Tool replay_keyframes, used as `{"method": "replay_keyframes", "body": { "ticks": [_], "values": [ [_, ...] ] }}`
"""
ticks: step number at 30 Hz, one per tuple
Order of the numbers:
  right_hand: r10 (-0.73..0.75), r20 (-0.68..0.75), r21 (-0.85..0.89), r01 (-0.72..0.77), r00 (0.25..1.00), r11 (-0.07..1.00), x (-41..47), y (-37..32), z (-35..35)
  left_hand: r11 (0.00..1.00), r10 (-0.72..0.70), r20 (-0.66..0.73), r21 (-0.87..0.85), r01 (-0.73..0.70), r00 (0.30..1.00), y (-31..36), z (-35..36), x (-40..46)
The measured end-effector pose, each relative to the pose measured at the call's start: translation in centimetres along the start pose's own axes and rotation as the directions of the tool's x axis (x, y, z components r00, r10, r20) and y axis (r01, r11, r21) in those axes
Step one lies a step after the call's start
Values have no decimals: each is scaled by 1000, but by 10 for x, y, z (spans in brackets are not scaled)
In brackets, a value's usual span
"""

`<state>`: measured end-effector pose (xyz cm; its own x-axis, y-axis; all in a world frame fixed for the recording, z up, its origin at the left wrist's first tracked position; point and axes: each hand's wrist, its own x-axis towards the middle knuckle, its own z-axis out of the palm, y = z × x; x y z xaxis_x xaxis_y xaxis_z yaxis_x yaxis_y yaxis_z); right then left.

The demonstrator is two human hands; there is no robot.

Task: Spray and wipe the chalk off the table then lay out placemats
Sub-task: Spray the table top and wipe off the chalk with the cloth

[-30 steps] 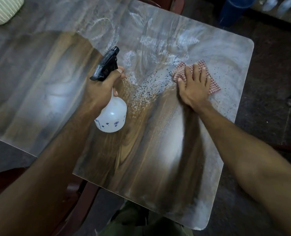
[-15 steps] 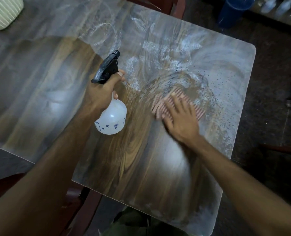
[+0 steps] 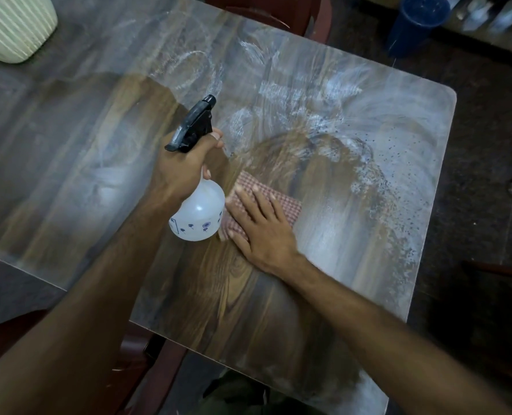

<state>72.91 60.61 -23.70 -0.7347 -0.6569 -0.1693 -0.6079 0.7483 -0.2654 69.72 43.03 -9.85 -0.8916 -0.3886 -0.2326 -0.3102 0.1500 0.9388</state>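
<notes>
Your right hand (image 3: pixel 263 232) lay flat on the red-and-white checked cloth (image 3: pixel 274 199), fingers straight and spread, pressing it to the table (image 3: pixel 353 223); the hand hid most of the cloth, so only its far edge and left corner showed, and motion blur softened the weave. Your left hand (image 3: pixel 186 169) gripped the neck of the spray bottle (image 3: pixel 199 214), fingers curled round it under the black trigger head (image 3: pixel 193 127); whether a finger sat on the trigger itself was hard to tell. The bottle's white body hung tilted just beside the cloth's left edge, and you could not tell whether they touched. Beyond the cloth, a dark wiped patch of wood grain sat in front of your right hand, with chalk smears (image 3: pixel 302 94) and speckled droplets (image 3: pixel 380 178) farther out toward the far and right edges. A ribbed pale pot (image 3: pixel 12 25) was cut off at the top left corner, and a blue bucket (image 3: pixel 413 22) stood blurred on the floor past the table
</notes>
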Motion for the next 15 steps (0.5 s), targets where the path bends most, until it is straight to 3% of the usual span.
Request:
{"method": "replay_keyframes", "body": {
  "ticks": [2,4,7,9,15],
  "values": [
    [41,3,-10,-41,999,999,-27,25,1,1000,-1,0,10,1,1000,0,-1,5],
    [185,-34,-36,-186,982,982,-30,68,-11,1000,13,6,17,-13,1000,-1,-1,9],
    [454,-64,-19,-456,889,890,-3,127,-36,997,16,19,71,-18,1000,-4,2,12],
    [549,-126,9,-552,827,834,13,140,-42,985,-1,47,172,-7,999,-7,8,11],
    [591,-163,38,-593,790,804,10,113,-32,877,89,285,431,-211,954,3,49,7]
  ]
}}
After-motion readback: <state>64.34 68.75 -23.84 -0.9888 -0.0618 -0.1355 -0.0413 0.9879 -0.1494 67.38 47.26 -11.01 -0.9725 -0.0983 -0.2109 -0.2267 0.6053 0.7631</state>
